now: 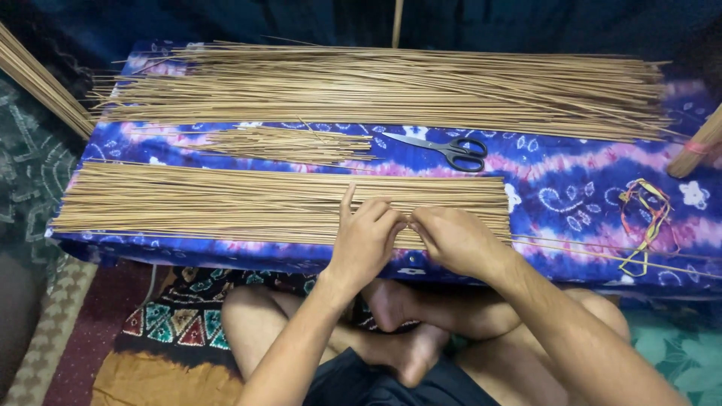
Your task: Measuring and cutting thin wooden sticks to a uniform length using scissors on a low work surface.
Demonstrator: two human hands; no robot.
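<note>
My left hand [365, 237] and my right hand [451, 237] rest side by side on the near edge of a flat layer of thin tan sticks [226, 203]. The fingertips of both hands meet and pinch at the sticks; my left index finger points up. The layer lies on a low table covered with a blue and purple tie-dye cloth [571, 188]. A larger pile of longer sticks [391, 86] lies along the far side. Between the two lies a small loose bunch of sticks [289, 144].
Black-handled scissors [451, 149] lie on the cloth past my hands. Coloured rubber bands [645, 218] sit at the right. Stick bundles lean in at the far left [41, 83] and right [699, 146]. My crossed legs [406, 331] are under the table edge on patterned mats.
</note>
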